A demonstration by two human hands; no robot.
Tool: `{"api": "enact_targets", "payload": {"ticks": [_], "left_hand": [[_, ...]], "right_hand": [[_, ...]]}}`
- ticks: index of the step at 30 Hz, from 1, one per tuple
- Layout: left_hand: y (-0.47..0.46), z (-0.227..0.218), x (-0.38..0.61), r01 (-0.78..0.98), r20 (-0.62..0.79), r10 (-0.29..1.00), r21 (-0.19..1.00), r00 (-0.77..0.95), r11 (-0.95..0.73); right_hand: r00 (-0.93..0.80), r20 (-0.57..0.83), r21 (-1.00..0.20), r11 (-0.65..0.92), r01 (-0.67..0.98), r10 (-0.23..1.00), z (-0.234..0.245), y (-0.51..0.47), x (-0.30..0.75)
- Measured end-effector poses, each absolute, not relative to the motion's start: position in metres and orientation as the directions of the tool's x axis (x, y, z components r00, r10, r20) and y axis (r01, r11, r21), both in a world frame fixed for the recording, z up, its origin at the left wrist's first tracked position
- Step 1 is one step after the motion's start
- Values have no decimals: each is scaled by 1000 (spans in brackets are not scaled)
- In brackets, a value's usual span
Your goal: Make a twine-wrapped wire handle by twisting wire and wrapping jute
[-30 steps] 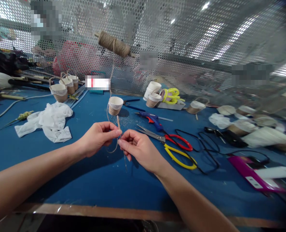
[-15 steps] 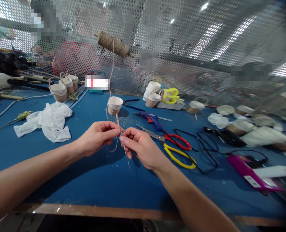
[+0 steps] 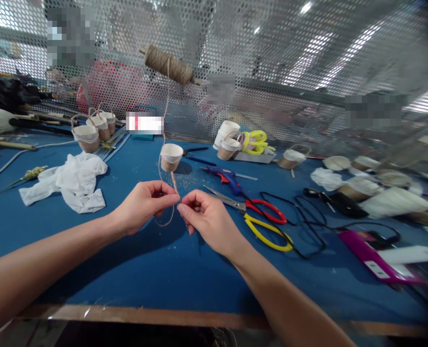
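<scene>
Both hands meet over the near middle of the blue table. My left hand is closed in a pinch on a thin twine-wrapped stem, its upper end pointing at a small cup. My right hand pinches the same stem lower down, and a dark, wire-like end sticks out below it. From a spool of twine on the mesh, a strand of twine runs down past the cup and loops beneath my left hand. Beyond the fingertips stands the small white-and-brown cup. The fingers hide the pinched part.
Right of my hands lie scissors with red and yellow handles, a blue glue gun and its black cord. A crumpled white cloth is on the left. Handled cups stand behind it. A purple power strip lies far right.
The stem has shifted slightly left and turned a little between my fingers; less of its lower end shows. Both hands keep their pinch, and the twine loop below has moved slightly left.
</scene>
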State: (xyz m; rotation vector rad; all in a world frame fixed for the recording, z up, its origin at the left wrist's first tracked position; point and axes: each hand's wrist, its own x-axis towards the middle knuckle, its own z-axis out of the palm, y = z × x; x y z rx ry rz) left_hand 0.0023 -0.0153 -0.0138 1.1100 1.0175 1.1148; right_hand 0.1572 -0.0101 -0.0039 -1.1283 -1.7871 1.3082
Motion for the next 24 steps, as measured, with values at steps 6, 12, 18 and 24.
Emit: {"api": "enact_targets", "payload": {"ticks": [6,12,18,24], "left_hand": [[-19,-12,6,-236,-58,990,968,127,87],[-20,-9,6,-299,-54,989,950,140,94],[-21,-6,5,-322,-80,982,937,170,132],[-20,-8,4,-332,-98,979,931,176,153]], "right_hand": [[-446,37,-958,158,239,894,-2,-13,156],[-486,12,-986,91,140,874,-4,-12,158],[-501,-2,-1000,13,27,866,-7,-10,159],[-486,14,-986,93,138,874,-3,-10,158]]}}
